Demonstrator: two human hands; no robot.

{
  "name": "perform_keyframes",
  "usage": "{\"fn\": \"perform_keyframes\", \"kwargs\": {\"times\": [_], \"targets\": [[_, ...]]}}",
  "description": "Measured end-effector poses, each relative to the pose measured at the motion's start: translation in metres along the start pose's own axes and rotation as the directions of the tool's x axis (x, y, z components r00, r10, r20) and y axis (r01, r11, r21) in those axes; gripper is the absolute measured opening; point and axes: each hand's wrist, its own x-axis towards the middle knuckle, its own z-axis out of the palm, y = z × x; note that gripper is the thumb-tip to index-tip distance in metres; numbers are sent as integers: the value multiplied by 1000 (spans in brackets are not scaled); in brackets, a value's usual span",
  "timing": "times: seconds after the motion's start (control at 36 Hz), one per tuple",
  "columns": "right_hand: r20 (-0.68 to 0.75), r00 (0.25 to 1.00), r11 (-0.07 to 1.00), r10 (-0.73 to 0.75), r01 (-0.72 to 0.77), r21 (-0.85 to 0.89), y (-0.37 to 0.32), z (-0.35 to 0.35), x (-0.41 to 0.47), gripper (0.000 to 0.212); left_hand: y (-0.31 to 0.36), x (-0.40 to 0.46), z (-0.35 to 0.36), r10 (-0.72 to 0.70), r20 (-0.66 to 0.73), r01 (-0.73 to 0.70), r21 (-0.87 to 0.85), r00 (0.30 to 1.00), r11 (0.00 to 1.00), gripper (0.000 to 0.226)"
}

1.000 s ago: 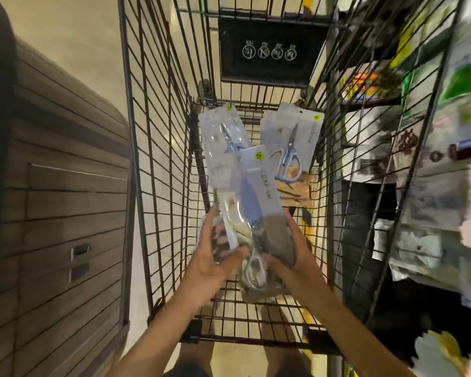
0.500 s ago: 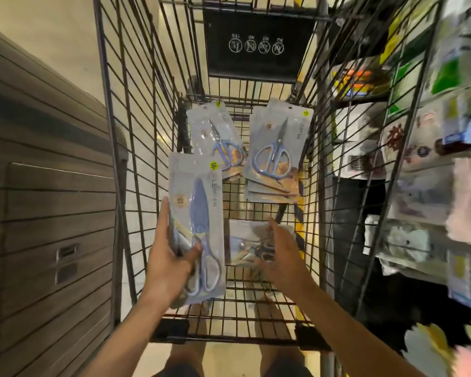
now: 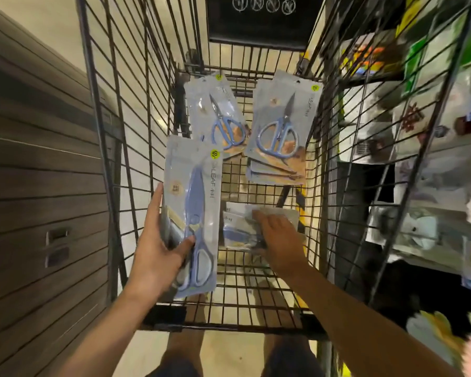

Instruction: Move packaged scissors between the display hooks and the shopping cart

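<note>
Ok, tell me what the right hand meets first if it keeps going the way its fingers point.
The right hand already reaches the flat scissors pack lying on the cart floor; the fingertips seem to touch it, though depth is unclear.

A black wire shopping cart [image 3: 321, 240] fills the middle of the frame. On its grid floor, one scissors package [image 3: 215, 115] lies at upper centre, a small stack of scissors packages [image 3: 280, 131] sits to its right, and another flat package [image 3: 238, 229] lies lower centre.
</note>
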Motion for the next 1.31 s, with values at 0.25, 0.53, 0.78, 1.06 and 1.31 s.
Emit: {"fn": "perform_keyframes", "kwargs": {"times": [0.25, 0.53, 0.78, 1.06, 1.31], "targets": [[79, 984, 986, -160, 155, 65, -2, -32, -11, 87, 22, -15, 0, 10, 19, -10, -6, 1000, 1000, 101], [-54, 990, 758, 127, -61, 649, -46, -139, -74, 84, 111, -73, -21, 177, -31, -177, 5, 984, 984, 97], [-245, 951, 558, 188, 102, 824, -93, -254, -154, 88, 197, -155, -60, 319, -75, -319, 20, 945, 948, 98], [-482, 858, 507, 175, 341, 792, -127, -310, -234, 84, 240, -205, -70, 466, -92, -473, -70, 880, 878, 98], [-579, 668, 469, 467, 368, 803, -178, -301, -298, 81, 262, -197, -100, 578, 164, -578, -53, 799, 814, 102]]}}
